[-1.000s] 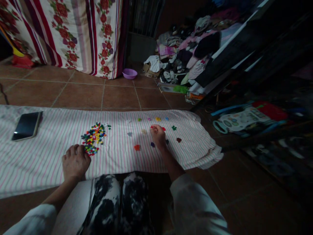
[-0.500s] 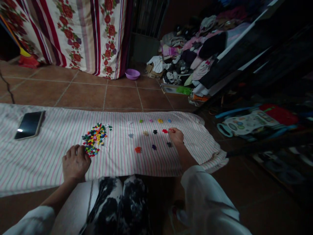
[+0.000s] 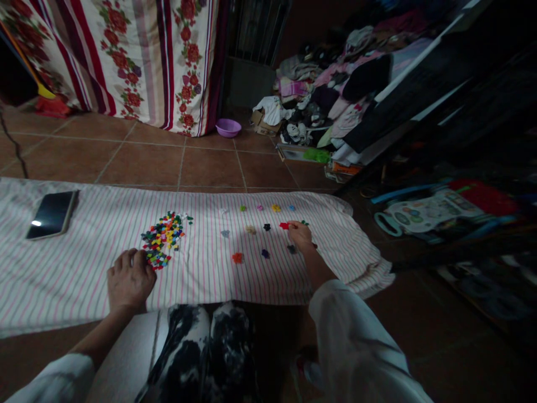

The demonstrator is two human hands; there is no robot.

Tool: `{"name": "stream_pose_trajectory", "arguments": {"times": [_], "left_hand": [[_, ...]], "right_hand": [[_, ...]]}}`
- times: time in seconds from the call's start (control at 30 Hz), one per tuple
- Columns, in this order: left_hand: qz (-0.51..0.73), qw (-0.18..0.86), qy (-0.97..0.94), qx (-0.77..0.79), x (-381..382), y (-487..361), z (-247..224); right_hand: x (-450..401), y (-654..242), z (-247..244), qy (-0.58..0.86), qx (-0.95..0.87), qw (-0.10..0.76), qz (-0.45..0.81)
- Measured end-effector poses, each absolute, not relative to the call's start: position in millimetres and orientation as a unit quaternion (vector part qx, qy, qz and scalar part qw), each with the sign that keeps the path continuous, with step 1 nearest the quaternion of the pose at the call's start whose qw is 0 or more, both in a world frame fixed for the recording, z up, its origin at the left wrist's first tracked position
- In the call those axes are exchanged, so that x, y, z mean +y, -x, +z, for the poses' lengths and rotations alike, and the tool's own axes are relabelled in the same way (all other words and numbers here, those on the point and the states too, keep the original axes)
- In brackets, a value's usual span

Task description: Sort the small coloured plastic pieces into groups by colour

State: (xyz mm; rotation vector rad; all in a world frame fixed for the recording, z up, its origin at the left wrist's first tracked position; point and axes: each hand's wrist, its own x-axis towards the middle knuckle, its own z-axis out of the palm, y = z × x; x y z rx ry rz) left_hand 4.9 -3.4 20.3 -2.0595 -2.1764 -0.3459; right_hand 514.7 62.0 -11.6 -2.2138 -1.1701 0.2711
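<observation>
A mixed pile of small coloured pieces lies on the striped cloth. My left hand rests palm down at the pile's near left edge, fingers bent and slightly apart. To the right, pieces are sorted by colour in small groups, among them orange, yellow, black and dark grey. My right hand is at the red group, its fingertips pinched together; what they hold, if anything, is too small to tell. Green pieces show just beyond that hand.
A phone lies at the cloth's left end. Past the cloth are a purple basin, a heap of clothes and a floral curtain. A colourful toy panel stands at the right.
My right hand has shifted slightly left and down, closer over the red group, and green pieces behind it have come into view. My left hand has stayed in place.
</observation>
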Motion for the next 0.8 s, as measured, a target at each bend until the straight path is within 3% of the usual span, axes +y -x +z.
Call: {"name": "stream_pose_trajectory", "arguments": {"times": [0.23,0.47,0.8], "left_hand": [[-0.114,0.063,0.679,-0.722,-3,-4,18],[-0.119,0.048,0.679,-0.723,-2,-5,19],[-0.123,0.048,0.677,-0.724,-3,-6,20]], "right_hand": [[60,-513,-11,0.845,-0.435,0.285,0.124],[55,-515,-16,0.804,-0.485,0.319,0.131],[52,-505,-17,0.787,-0.545,0.283,0.066]]}}
